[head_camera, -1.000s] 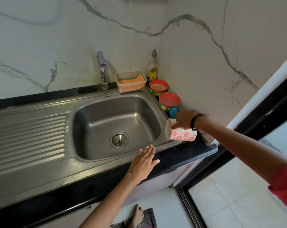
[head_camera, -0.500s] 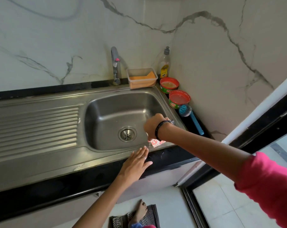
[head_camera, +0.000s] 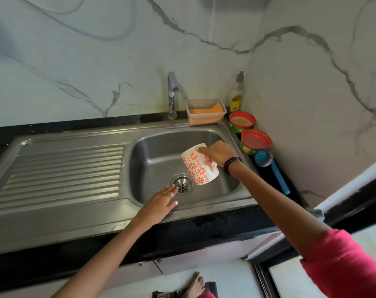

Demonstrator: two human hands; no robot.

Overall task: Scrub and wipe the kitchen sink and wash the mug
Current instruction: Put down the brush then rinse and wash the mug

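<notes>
Reading from left to right: the ribbed draining board [head_camera: 62, 171] forms the left half of the steel unit, dry-looking and bare of suds. The left hand [head_camera: 159, 204] rests on the near rim of the sink [head_camera: 236, 203], fingers straight and slightly spread, reaching over the basin toward the drain [head_camera: 182, 184]; it holds nothing. At the far edge stands the tap [head_camera: 172, 94], with no water seen running. Over the basin, right of the drain, the right hand [head_camera: 218, 153] holds the mug [head_camera: 198, 165] by its handle, fingers curled through it, thumb on the rim; the mug is tilted and does not appear to touch the basin floor. Farther right sit a tub with an orange sponge [head_camera: 206, 111], a detergent bottle [head_camera: 236, 93], two red-rimmed soap tubs [head_camera: 255, 141] and a blue brush [head_camera: 271, 168], all untouched. Judged from this, the task has barely begun: no water, soap or scrubbing is evident, so washing the mug and scrubbing and wiping the sink all remain.
</notes>
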